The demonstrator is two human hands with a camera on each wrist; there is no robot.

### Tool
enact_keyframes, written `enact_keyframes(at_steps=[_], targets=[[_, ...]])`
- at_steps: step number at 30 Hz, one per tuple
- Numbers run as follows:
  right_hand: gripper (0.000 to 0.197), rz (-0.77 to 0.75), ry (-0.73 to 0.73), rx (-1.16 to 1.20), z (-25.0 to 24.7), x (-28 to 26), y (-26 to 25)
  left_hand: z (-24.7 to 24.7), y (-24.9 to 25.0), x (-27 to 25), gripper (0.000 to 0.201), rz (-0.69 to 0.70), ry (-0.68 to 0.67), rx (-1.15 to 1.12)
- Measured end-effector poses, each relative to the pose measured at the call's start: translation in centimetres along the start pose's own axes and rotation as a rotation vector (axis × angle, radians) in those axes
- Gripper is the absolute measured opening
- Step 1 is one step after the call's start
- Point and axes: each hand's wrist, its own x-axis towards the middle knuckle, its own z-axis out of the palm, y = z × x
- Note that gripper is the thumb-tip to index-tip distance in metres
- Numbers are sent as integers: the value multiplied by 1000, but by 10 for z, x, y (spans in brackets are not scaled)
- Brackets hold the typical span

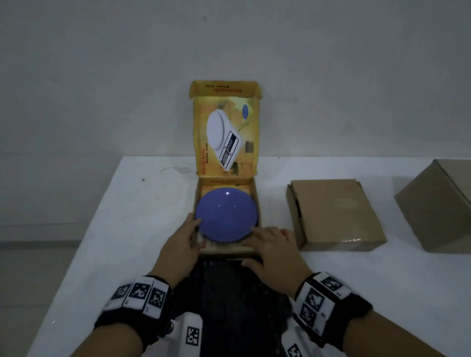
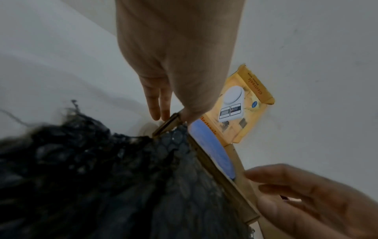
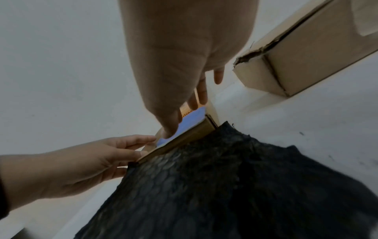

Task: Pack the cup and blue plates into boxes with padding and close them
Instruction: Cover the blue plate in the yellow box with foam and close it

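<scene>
**Both hands at a blue plate in the yellow box**

Fingers of the left hand (image 1: 178, 247) lie nearly straight along the left rim of the plate (image 1: 226, 214), thumb up against its edge, with the outer fingers down beside the left wall of the yellow box (image 1: 257, 204). From the left wrist view the fingers point down at the near left corner of the box; nothing is curled round the plate, so this hand reads as relaxed and touching. The right hand (image 1: 274, 247) rests flat over the near right corner of the box, fingertips on the plate's near right rim, thumb spread toward the near wall. It too is loose, pressing and not clenched.

The plate sits bottom-up inside the box and nearly fills it from wall to wall. Whether anything lies under it cannot be told. The lid (image 1: 226, 136) stands upright at the far side, printed with a white kitchen scale.

A black padding sheet (image 1: 233, 298) with a bubbled texture lies on the table (image 1: 123, 209) just near the box, touching its near wall and running back between the wrists.

To the right of the yellow box, apart from it, lies a flat brown box (image 1: 334, 215), closed. Farther right stands a taller brown box (image 1: 443, 205), cut by the frame edge.
</scene>
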Motion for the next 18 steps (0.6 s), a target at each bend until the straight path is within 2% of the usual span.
enact_keyframes(at_steps=[2,5,7,9,13,15,18], targets=[[47,30,9,53,2,-9,-11,-5,-4,-1,47,19,-48,10],[62,12,-246,164,9,-27,-24,-11,-3,-3,46,37,-84,29],[60,-12,-300,103,17,-36,-31,-12,-3,-4,45,54,-98,15],[43,-19,-206,119,21,-38,-35,-13,-5,-4,46,49,-119,2],[18,49,-14,347,1,-34,-39,-14,-12,-2,47,67,-145,-35],[19,143,75,455,-11,-27,-37,-13,-16,-1,50,66,-153,-70],[34,258,184,581,-20,-14,-28,-11,-19,-1,54,59,-142,-94]])
